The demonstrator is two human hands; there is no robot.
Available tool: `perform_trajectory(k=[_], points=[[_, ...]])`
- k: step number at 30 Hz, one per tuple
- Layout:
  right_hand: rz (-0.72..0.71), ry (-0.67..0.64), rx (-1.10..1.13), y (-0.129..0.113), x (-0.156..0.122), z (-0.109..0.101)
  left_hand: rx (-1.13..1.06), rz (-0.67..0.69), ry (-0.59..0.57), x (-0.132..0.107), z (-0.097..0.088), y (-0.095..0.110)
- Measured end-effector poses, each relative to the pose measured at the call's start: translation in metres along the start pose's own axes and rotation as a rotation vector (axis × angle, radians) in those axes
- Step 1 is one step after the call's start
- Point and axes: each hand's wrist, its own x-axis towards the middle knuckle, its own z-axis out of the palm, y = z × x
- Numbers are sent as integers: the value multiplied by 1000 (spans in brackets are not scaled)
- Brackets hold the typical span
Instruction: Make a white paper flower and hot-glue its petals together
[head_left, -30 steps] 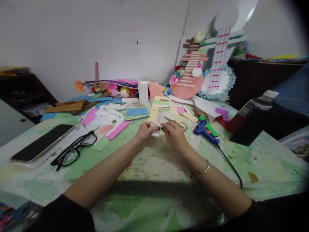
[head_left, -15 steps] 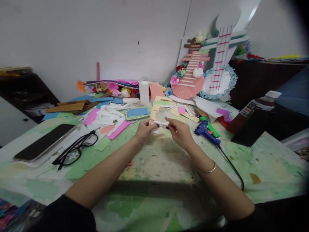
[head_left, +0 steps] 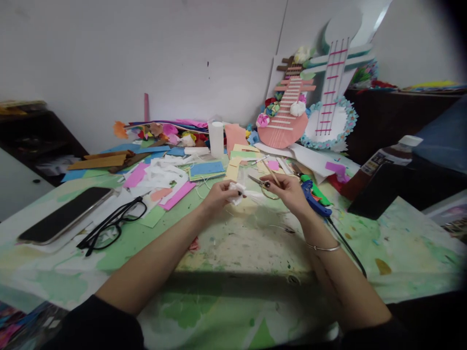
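My left hand [head_left: 218, 195] is closed on a small bunched piece of white paper [head_left: 238, 192], with a thin white tail trailing to the right. Beside it, my right hand [head_left: 292, 192] grips a small pair of scissors [head_left: 257, 181], blades pointing left toward the paper and a gold-coloured loop below the fingers. A thin brownish stick [head_left: 271, 172] rises by the same fingers; whether they hold it is unclear. Just right of that hand lies a blue glue gun [head_left: 317, 201] with a black cord.
A phone [head_left: 67, 214] and black-framed glasses [head_left: 111, 226] lie at left. Coloured paper scraps [head_left: 164, 175] and a blue pad [head_left: 207, 169] spread behind my hands. A white cylinder [head_left: 216, 138], paper lutes [head_left: 284, 126], a bottle [head_left: 386, 160] and a dark tablet-like panel [head_left: 379, 189] stand farther back.
My right hand has left the white paper, moved right and now has the scissors. My left hand still pinches the paper, which now shows as a bunched piece.
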Motion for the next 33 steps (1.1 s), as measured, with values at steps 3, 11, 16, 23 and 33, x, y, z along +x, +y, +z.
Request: perform_trajectory(k=[3,11,16,23,33], points=[[13,-49,50,3,0,8,48,-73,-192,-5,4,0],[4,-151,62,-2,-4,15,81,-102,-252,-7,5,-6],[-32,-25,-62,-1,-4,18,103,-31,-123,-2,4,-8],[-79,25,-50,-2,-6,24,76,-31,-185,-2,3,-8],[-49,-58,31,-7,-8,29,5,20,-188,-2,4,-8]])
